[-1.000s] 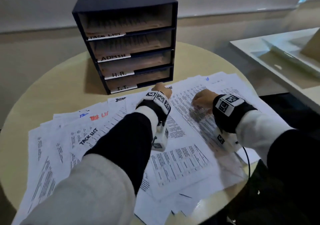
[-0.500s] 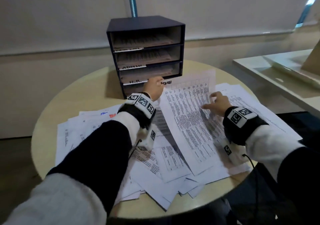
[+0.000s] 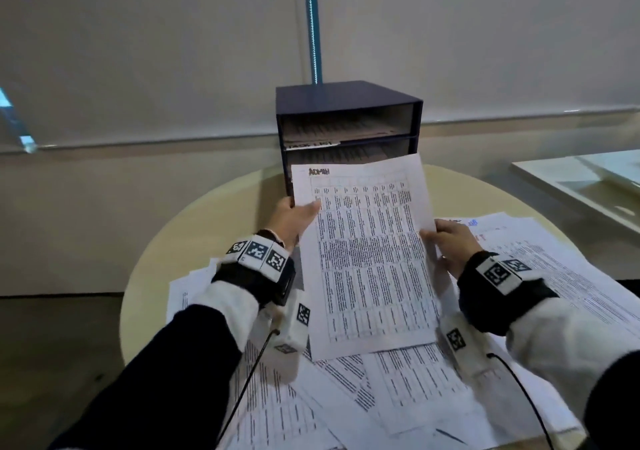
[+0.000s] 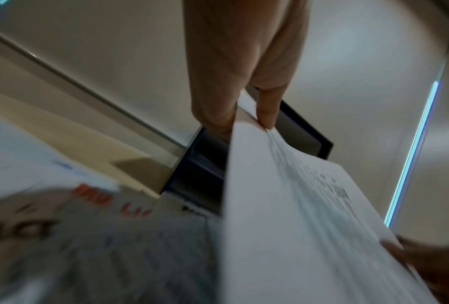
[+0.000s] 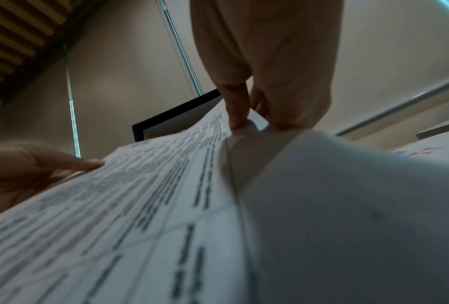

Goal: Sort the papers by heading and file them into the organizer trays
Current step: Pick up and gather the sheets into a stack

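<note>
Paper first: one white printed sheet headed ADMIN (image 3: 363,255) is lifted off the table, long axis pointing away toward the dark blue four-tier organizer (image 3: 346,117) just beyond. Left hand (image 3: 289,219) pinches its left edge nearer the top; right hand (image 3: 450,241) grips the right edge. Two tray openings show; loose sheets (image 3: 433,390) too many to count
</note>
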`<state>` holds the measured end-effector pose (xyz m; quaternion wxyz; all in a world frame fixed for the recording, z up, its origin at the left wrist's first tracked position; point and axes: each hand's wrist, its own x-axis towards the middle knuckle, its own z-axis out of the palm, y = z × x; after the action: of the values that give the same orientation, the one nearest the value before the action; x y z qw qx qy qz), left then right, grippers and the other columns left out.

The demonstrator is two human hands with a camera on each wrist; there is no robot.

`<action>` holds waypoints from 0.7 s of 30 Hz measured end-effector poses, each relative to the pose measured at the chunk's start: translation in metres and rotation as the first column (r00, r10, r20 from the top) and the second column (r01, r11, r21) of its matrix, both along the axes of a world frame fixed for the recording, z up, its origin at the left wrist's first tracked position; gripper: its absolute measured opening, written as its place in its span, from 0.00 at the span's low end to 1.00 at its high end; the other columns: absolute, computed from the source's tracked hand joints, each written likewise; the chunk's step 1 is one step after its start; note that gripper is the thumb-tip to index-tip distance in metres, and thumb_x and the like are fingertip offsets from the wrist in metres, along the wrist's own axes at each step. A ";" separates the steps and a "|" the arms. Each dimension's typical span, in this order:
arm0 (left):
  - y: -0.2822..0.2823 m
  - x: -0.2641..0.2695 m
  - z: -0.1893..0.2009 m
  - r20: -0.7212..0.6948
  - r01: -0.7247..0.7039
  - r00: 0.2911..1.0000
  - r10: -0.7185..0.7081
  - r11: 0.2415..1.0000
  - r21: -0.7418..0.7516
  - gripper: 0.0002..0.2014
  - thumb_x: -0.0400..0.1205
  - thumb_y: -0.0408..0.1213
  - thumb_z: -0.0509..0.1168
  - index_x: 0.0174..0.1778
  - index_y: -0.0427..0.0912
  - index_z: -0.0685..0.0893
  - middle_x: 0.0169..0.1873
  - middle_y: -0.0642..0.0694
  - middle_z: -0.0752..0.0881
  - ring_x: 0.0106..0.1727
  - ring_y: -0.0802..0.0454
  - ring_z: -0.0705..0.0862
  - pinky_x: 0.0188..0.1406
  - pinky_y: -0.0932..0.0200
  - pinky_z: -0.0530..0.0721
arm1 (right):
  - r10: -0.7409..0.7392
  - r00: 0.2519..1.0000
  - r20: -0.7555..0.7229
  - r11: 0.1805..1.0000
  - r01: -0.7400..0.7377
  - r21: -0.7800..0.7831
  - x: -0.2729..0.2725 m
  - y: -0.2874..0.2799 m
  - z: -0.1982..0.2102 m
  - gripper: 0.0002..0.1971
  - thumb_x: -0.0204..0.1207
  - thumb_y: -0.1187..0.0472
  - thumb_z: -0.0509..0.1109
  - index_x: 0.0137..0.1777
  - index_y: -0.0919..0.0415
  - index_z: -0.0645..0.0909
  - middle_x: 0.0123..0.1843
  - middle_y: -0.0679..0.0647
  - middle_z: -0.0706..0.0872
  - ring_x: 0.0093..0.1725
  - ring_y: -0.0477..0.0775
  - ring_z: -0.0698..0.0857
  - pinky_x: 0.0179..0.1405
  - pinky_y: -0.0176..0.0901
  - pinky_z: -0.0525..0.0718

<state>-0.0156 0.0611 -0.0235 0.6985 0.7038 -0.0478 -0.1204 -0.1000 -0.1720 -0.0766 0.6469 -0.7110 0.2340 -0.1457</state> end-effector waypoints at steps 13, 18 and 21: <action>-0.004 0.016 -0.043 -0.117 -0.011 0.993 0.018 0.998 0.065 0.18 0.86 0.29 0.54 0.72 0.30 0.72 0.66 0.33 0.80 0.66 0.36 0.79 0.69 0.42 0.76 | 0.014 0.987 -0.158 1.000 -0.017 -0.017 0.028 -0.005 -0.004 0.10 0.78 0.74 0.59 0.51 0.70 0.82 0.36 0.59 0.82 0.37 0.56 0.78 0.39 0.44 0.76; -0.021 0.044 -0.017 -0.092 -0.074 0.993 0.080 0.995 0.066 0.16 0.86 0.30 0.56 0.68 0.28 0.75 0.64 0.35 0.81 0.63 0.39 0.80 0.69 0.45 0.76 | 0.107 0.988 -0.111 0.988 -0.093 0.122 0.028 -0.013 0.017 0.05 0.81 0.72 0.59 0.50 0.69 0.77 0.35 0.58 0.77 0.33 0.53 0.74 0.26 0.34 0.75; -0.029 0.068 -0.002 -0.031 -0.119 0.992 0.124 0.984 0.136 0.17 0.84 0.30 0.58 0.68 0.27 0.74 0.67 0.31 0.78 0.68 0.35 0.78 0.68 0.46 0.76 | 0.254 0.958 -0.130 0.963 -0.237 0.130 0.013 -0.018 0.024 0.07 0.82 0.69 0.60 0.55 0.66 0.78 0.45 0.59 0.84 0.40 0.58 0.81 0.36 0.43 0.79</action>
<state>0.0528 0.0322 -0.0258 0.6565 0.7482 0.0174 -0.0944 -0.0872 -0.1897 -0.0526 0.6803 -0.7056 0.1983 0.0016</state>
